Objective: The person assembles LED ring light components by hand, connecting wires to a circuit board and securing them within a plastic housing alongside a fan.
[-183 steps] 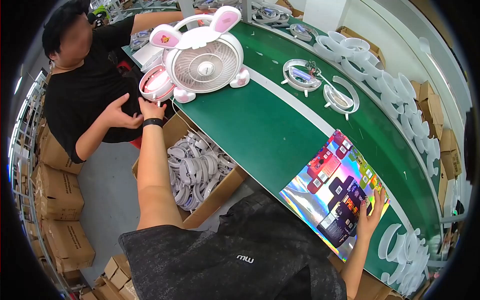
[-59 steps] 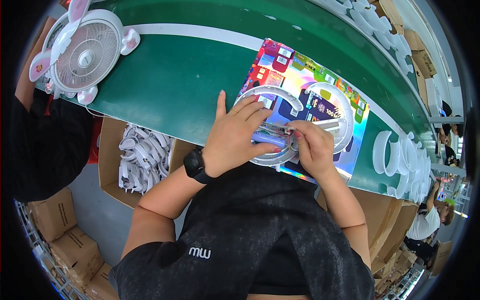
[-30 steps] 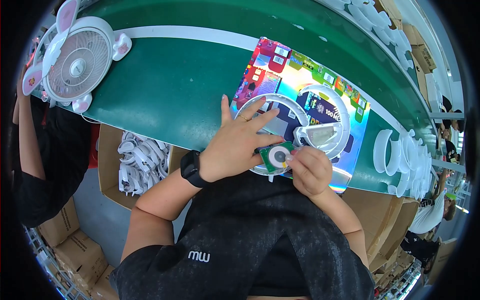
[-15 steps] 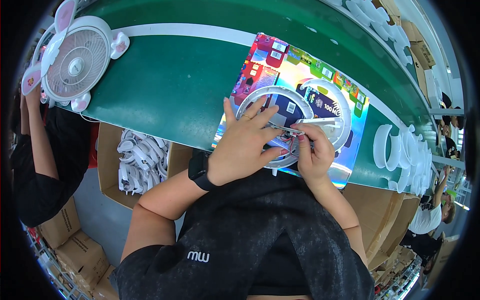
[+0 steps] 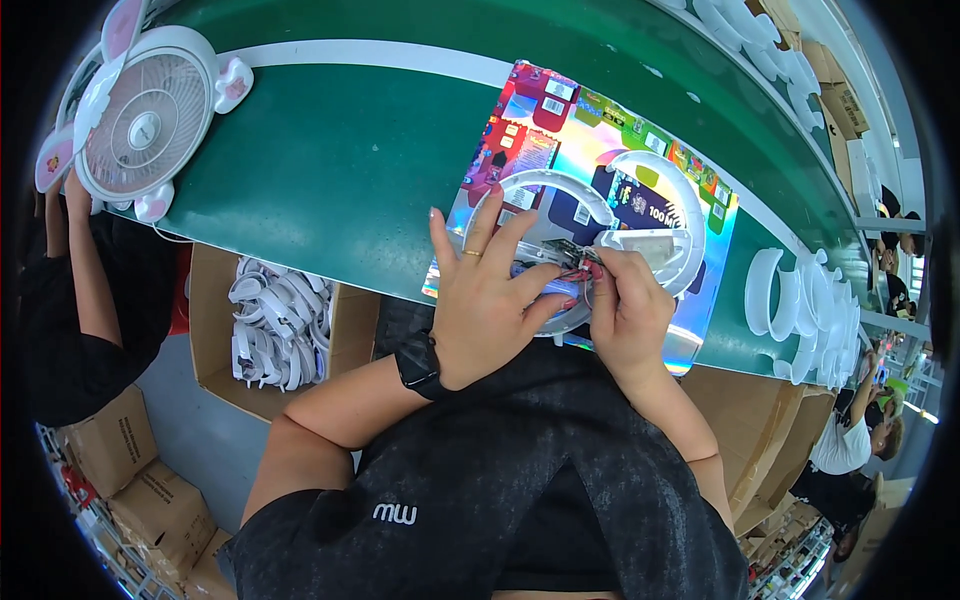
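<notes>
Two white curved plastic housings lie on a shiny, colourful printed sheet: the left housing (image 5: 565,182) and the right housing (image 5: 692,215). My left hand (image 5: 487,290) rests over the left housing with its fingers spread. Its index finger and thumb are beside a blue cylindrical part (image 5: 553,288), which looks like a battery. My right hand (image 5: 632,308) pinches a bunch of thin red and dark wires (image 5: 583,271) close to my left index fingertip. A small dark circuit board (image 5: 566,249) tilts up beside the wires. My fingers partly hide the wire ends.
The printed sheet (image 5: 520,92) lies on a green table (image 5: 350,150). At far left stands a white rabbit-eared fan (image 5: 145,130), near another person's arm (image 5: 92,270). White curved parts fill a cardboard box (image 5: 350,340) below the edge; more white rings (image 5: 805,305) stand right.
The circuit board has tipped from edge-on to show its dark face. My right fingers have shifted slightly and now grip the wires. My left fingers have spread further and moved a little left.
</notes>
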The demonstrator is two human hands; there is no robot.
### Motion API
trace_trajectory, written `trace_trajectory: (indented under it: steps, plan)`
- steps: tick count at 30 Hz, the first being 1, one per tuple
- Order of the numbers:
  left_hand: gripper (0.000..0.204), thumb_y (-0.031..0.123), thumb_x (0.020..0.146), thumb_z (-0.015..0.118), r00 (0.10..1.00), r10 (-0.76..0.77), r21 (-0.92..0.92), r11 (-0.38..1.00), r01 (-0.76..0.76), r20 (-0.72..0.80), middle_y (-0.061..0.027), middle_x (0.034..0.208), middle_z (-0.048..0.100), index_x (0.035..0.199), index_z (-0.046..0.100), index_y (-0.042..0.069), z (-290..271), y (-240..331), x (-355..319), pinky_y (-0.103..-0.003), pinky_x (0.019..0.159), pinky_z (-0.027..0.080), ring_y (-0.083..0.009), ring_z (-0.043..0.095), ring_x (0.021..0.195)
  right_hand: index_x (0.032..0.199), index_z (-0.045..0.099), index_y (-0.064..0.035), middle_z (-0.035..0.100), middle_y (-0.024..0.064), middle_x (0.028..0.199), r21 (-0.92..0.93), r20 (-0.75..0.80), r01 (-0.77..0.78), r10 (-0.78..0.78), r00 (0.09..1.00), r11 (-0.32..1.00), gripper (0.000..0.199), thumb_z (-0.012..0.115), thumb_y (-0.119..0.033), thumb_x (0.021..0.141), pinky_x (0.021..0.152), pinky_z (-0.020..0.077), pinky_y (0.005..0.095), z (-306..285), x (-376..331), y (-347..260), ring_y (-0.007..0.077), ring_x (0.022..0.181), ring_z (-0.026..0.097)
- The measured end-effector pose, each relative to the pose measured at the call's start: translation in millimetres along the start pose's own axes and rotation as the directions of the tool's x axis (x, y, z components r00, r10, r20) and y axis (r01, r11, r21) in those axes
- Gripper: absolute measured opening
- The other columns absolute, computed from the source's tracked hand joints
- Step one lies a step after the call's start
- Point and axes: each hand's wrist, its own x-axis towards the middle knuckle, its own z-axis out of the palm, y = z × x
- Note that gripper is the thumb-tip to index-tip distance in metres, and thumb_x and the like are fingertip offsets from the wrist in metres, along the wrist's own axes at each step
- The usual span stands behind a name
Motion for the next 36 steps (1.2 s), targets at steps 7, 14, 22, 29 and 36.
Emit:
trace_trajectory:
  steps: [7, 14, 22, 29, 36]
  plan:
    - [0.034, 0.04, 0.08, 0.077, 1.0, -0.014, 0.014, 1.0, 0.013, 0.009, -0.0175, 0.143, 0.047, 0.102, 0.075, 0.013, -3, 0, 4, -0.081, 0.102, 0.017, -0.04, 0.028, 0.146, 0.103, 0.066, 0.0001, 0.067, 0.0131, 0.091, 0.186, 0.005, -0.085, 0.085, 0.996, 0.979, 0.015, 0.063, 0.006, 0.09, 0.065, 0.0522, 0.0309, -2, 8, 6, 0.0248, 0.074, 0.067]
    - [0.039, 0.042, 0.082, 0.076, 0.999, -0.03, 0.002, 1.0, 0.03, 0.04, -0.0178, 0.153, 0.04, 0.106, 0.074, 0.013, 4, 0, 4, -0.08, 0.105, 0.008, -0.0397, 0.023, 0.15, 0.104, 0.064, 0.0008, 0.065, 0.0116, 0.097, 0.22, 0.004, -0.075, 0.075, 0.997, 0.973, 0.012, 0.061, 0.004, 0.093, 0.068, 0.0507, 0.0278, 0, 9, 6, 0.019, 0.079, 0.064]
    - [0.035, 0.04, 0.079, 0.079, 0.997, -0.072, 0.043, 0.997, 0.071, 0.031, -0.019, 0.154, 0.039, 0.102, 0.074, 0.014, 4, 8, 5, -0.081, 0.104, 0.006, -0.0459, 0.015, 0.151, 0.109, 0.059, -0.0009, 0.061, 0.0071, 0.087, 0.427, 0.448, -0.614, 0.435, 0.781, 0.663, 0.011, 0.057, 0.001, 0.098, 0.065, 0.0471, 0.0256, -13, 19, 16, 0.0129, 0.073, 0.06]
    - [0.036, 0.044, 0.079, 0.078, 0.999, -0.042, 0.019, 0.999, 0.041, 0.011, -0.0159, 0.151, 0.044, 0.101, 0.071, 0.015, 12, 2, -1, -0.081, 0.105, 0.004, -0.0414, 0.025, 0.149, 0.107, 0.063, -0.0026, 0.068, 0.0169, 0.087, -0.1, 0.167, -0.17, 0.185, 0.968, 0.98, 0.018, 0.064, -0.002, 0.089, 0.065, 0.0529, 0.0389, -13, 4, 1, 0.0333, 0.075, 0.066]
    - [0.05, 0.045, 0.081, 0.078, 0.999, -0.053, 0.013, 0.999, 0.053, 0.002, -0.0119, 0.142, 0.056, 0.111, 0.06, 0.01, 15, -1, -3, -0.078, 0.108, 0.0, -0.0322, 0.036, 0.146, 0.102, 0.066, -0.0038, 0.068, 0.0139, 0.084, -0.283, 0.023, 0.057, -0.052, 0.998, 0.958, 0.016, 0.065, -0.001, 0.086, 0.063, 0.0527, 0.0408, -20, 8, 7, 0.0334, 0.074, 0.067]
